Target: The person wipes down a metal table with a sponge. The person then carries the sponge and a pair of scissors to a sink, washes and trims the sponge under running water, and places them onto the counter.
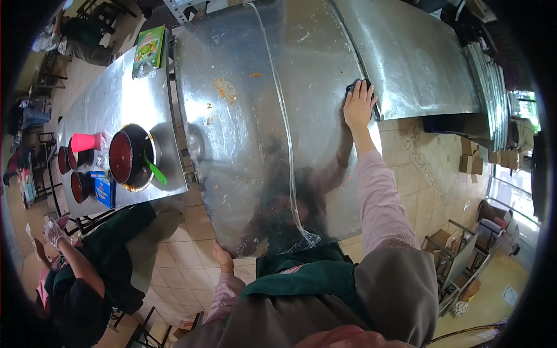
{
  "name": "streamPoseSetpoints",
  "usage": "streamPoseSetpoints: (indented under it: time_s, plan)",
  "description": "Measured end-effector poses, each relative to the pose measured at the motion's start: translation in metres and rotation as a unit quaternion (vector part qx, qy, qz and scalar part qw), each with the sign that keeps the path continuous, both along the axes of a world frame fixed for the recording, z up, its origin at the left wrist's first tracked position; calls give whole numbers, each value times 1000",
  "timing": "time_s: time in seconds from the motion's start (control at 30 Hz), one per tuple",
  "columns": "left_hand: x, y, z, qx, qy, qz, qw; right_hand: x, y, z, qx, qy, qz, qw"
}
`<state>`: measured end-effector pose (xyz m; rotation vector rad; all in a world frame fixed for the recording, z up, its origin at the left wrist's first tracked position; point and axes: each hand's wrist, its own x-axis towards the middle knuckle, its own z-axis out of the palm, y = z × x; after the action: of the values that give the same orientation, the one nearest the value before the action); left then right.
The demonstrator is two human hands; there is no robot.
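My right hand [359, 105] lies over a dark cloth or pad [350, 88] near the right edge of the metal table [313, 127], its fingers pressed on it. Only part of the dark thing shows beneath the fingers. At the table's near left corner is my left hand [223, 255], its fingers partly hidden by the edge. A long clear plastic strip [282, 110] runs down the middle of the tabletop. Orange-brown food residue [225, 91] marks the upper left part of the surface.
On the left table [87, 107] are a pan [120, 156] with a green-handled utensil [155, 171], dark bowls, a pink cup [82, 142], a blue packet [104, 190] and a green packet [149, 49]. A gloved co-worker [87, 272] is at lower left. Another metal table [412, 58] adjoins at right.
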<state>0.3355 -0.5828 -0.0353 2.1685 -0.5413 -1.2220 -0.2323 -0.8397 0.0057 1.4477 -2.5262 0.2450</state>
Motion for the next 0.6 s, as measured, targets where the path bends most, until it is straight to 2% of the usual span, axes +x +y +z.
streamPoseSetpoints:
  time_s: [0.07, 0.17, 0.3, 0.37, 0.4, 0.47, 0.5, 0.57, 0.6]
  plan:
    - [-3, -1, 3, 14, -58, -17, 998, -9, -20, -4, -14, -17, -23, 999]
    - [-9, -3, 8, -22, -65, -13, 998, -19, -56, -7, -29, -24, -43, 998]
    - [-16, -8, 15, 9, -93, -29, 995, -29, -108, -9, -42, -23, -46, 998]
    - [-18, -9, 11, 14, -93, 62, 994, -34, -132, -11, -41, -22, -42, 998]
    - [-18, -9, 10, 14, -95, 67, 993, -37, -144, -11, -43, -23, -45, 998]
    - [-17, -6, 9, -33, -134, -1, 990, -40, -165, -10, -49, -21, -44, 998]
    - [-17, -6, 7, -32, -137, 3, 990, -44, -175, -13, -48, -24, -39, 998]
    - [-14, -6, 4, 0, -94, 100, 990, -51, -192, -16, -56, -9, -2, 998]
    - [-12, -7, 3, 0, -96, 103, 990, -56, -202, -19, -64, -4, 19, 998]
